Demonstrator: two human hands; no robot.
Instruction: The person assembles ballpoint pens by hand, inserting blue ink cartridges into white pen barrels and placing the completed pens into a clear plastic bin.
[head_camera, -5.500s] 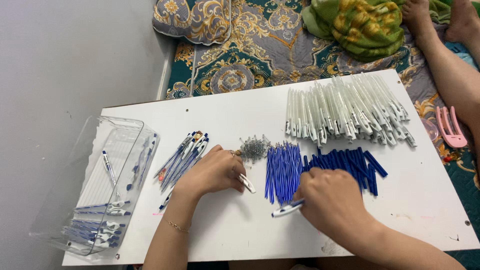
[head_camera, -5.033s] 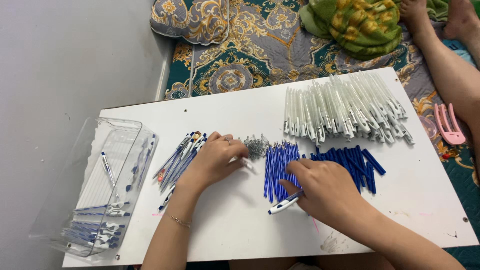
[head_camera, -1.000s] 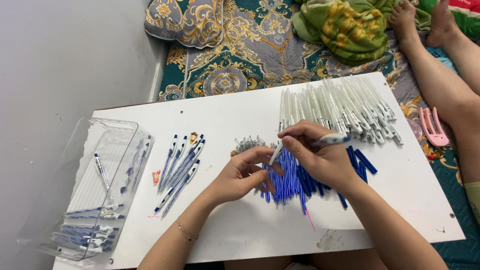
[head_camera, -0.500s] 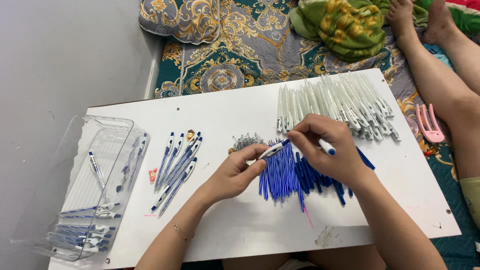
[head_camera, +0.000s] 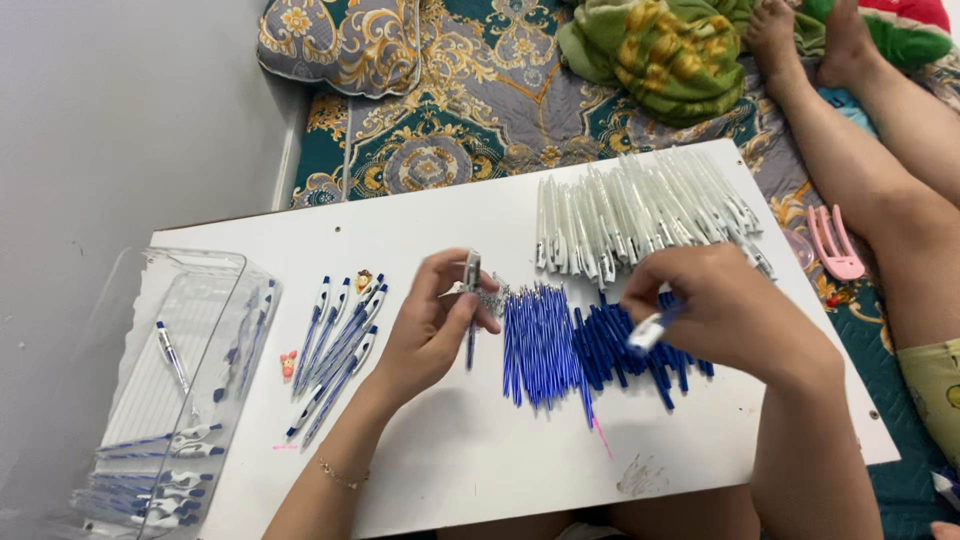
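Hands parted: our left hand (head_camera: 432, 330) pinches refill (head_camera: 471, 318), right hand (head_camera: 720, 315) grips pen barrel (head_camera: 648, 330); careless elbow risks scattering springs (head_camera: 492, 298).

- White board (head_camera: 470, 470) as the work surface, with a small pink mark near its front edge
- Blue ink refills (head_camera: 540, 340) in a dense row
- Darker blue pen tips (head_camera: 610, 345) heaped beside them
- White pen barrels (head_camera: 640, 210) in a pale pile
- Finished pens (head_camera: 335, 345) white with blue grips
- Clear plastic tray (head_camera: 200, 290), more white-and-blue pens inside
- Pink hair clip (head_camera: 835, 245)
- Quilt (head_camera: 450, 110) teal with gold and grey floral medallions
- Green cloth (head_camera: 670, 50) with yellow pattern
- Left hand (head_camera: 430, 325) holds a blue-and-white part
- Right hand (head_camera: 730, 315) holds a white-and-blue piece
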